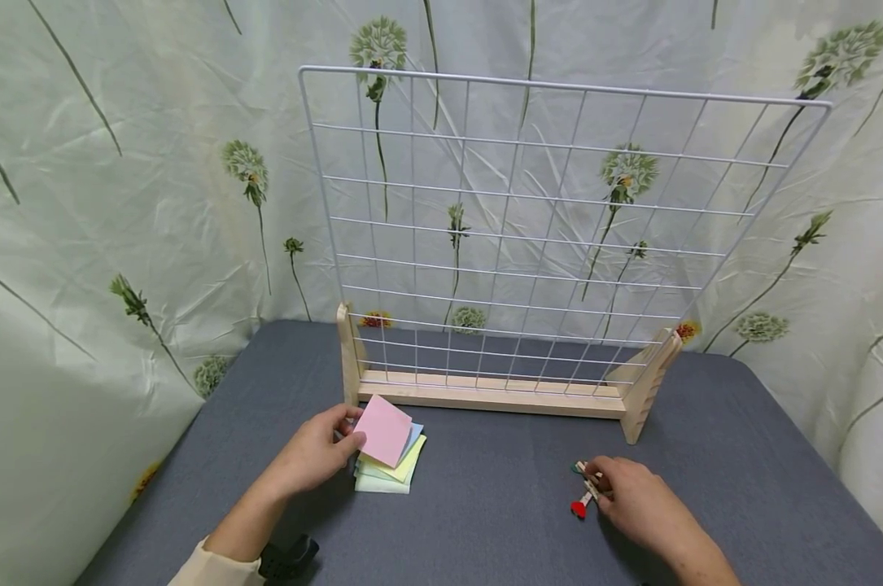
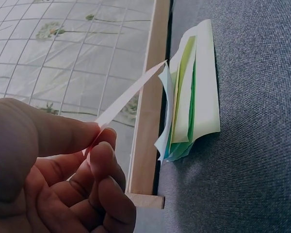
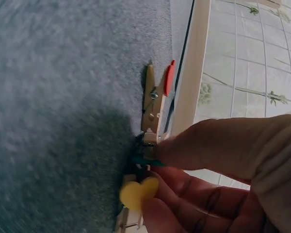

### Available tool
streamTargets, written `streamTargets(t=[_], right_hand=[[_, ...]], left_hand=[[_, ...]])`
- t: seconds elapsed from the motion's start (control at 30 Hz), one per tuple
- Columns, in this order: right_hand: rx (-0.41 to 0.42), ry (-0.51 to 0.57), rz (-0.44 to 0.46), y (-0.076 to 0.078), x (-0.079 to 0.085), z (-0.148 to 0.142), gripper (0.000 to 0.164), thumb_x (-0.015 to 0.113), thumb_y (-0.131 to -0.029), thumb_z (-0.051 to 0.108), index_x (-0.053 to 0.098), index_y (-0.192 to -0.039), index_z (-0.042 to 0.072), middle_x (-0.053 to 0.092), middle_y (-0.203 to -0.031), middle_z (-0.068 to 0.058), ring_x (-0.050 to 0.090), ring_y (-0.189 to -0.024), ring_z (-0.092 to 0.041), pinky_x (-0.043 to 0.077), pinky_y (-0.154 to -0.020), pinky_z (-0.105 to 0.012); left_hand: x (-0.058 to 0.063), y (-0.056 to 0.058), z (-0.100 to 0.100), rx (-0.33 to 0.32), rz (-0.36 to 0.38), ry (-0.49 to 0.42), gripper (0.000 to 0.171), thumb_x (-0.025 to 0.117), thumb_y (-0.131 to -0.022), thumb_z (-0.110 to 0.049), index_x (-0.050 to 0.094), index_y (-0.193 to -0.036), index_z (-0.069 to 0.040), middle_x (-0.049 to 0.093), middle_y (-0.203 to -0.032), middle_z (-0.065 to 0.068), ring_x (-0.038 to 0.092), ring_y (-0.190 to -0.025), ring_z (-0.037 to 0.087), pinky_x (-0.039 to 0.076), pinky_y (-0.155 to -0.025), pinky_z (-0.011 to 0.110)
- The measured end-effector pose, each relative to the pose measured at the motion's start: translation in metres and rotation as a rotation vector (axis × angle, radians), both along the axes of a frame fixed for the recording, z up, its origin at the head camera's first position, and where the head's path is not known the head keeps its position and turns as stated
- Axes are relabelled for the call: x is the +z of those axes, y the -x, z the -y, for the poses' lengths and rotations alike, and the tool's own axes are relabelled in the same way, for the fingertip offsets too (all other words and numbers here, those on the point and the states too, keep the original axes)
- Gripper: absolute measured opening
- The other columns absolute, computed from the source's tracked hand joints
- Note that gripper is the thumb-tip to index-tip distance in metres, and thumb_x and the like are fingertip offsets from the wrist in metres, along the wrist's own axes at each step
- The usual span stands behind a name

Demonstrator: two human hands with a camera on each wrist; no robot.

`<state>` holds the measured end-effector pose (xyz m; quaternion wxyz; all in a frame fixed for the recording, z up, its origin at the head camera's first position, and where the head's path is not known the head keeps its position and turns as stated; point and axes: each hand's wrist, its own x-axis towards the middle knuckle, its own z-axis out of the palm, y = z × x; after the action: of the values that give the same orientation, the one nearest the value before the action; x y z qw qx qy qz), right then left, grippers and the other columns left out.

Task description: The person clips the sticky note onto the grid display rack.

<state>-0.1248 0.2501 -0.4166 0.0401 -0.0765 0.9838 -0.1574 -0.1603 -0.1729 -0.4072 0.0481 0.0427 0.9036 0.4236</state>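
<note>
From my head camera, the left hand (image 1: 316, 450) pinches a pink note (image 1: 382, 430) between thumb and fingers, at 7 o'clock from the middle of the view. The note's near face is plain pink and tilts up over the stack: a blue note (image 1: 415, 437) peeks out at 3 o'clock, a yellow note (image 1: 412, 464) at 5, and a pale green note (image 1: 382, 485) at 6.

Between 4 and 5 o'clock, the right hand (image 1: 642, 498) pinches a small wooden peg with a green end (image 1: 579, 467). My right wrist view gives more pegs around it: a red heart (image 3: 169, 77) towards 12 o'clock and a yellow heart (image 3: 138, 194) at 6, beside the fingers.

At 12 o'clock from both hands, a white wire grid (image 1: 558, 85) leans back in a wooden stand (image 1: 485, 399) on the dark grey table (image 1: 500, 505). Behind it hangs a pale curtain (image 1: 155, 81), its print a pattern of green flowers and stems
</note>
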Motion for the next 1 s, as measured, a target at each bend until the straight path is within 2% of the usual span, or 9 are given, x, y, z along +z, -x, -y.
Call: streamTargets(t=[0.23,0.37,0.6,0.77,1.0], right_hand=[[0.001,-0.025,0.015,0.0031,-0.0018,0.0021,0.029,0.082,-0.080,0.006,0.070,-0.104,0.013,0.069,-0.089,0.002,0.065,-0.082,-0.011,0.055,-0.073,-0.041],[-0.001,-0.023,-0.008,0.0017,-0.0037,0.0033,0.030,0.085,-0.079,0.009,0.069,-0.104,0.014,0.069,-0.086,0.004,0.064,-0.081,-0.010,0.054,-0.073,-0.041],[0.005,-0.022,-0.043,-0.0014,-0.0061,0.0051,0.033,0.083,-0.078,0.008,0.069,-0.108,0.014,0.058,-0.077,0.009,0.052,-0.070,-0.009,0.045,-0.064,-0.035],[0.009,-0.020,-0.016,-0.0014,-0.0039,0.0044,0.039,0.077,-0.077,0.002,0.068,-0.113,0.014,0.057,-0.079,0.008,0.051,-0.072,-0.010,0.044,-0.065,-0.036],[-0.009,-0.041,0.021,0.0004,0.0030,0.0047,0.038,0.076,-0.080,0.006,0.068,-0.116,0.012,0.061,-0.086,0.003,0.053,-0.076,-0.012,0.047,-0.067,-0.036]], left_hand=[[-0.0001,0.0009,0.0004,0.016,0.016,-0.039,0.024,0.065,-0.097,-0.007,0.065,-0.120,-0.002,0.062,-0.090,0.007,0.059,-0.065,0.016,0.048,-0.058,0.030],[0.0003,0.0004,0.0013,0.017,0.022,-0.044,0.020,0.063,-0.098,-0.008,0.065,-0.117,-0.003,0.062,-0.092,0.008,0.059,-0.065,0.017,0.048,-0.058,0.031],[0.0018,0.0006,0.0035,0.012,0.018,-0.078,0.014,0.061,-0.100,-0.009,0.064,-0.112,-0.005,0.062,-0.091,0.007,0.058,-0.066,0.018,0.045,-0.057,0.031],[0.0025,0.0006,0.0043,0.013,0.009,-0.090,0.011,0.060,-0.100,-0.011,0.064,-0.109,-0.006,0.062,-0.090,0.008,0.058,-0.066,0.017,0.045,-0.057,0.030],[0.0030,0.0005,0.0052,0.010,0.009,-0.136,0.011,0.059,-0.102,-0.012,0.064,-0.108,-0.006,0.065,-0.091,0.009,0.063,-0.069,0.017,0.046,-0.062,0.031]])
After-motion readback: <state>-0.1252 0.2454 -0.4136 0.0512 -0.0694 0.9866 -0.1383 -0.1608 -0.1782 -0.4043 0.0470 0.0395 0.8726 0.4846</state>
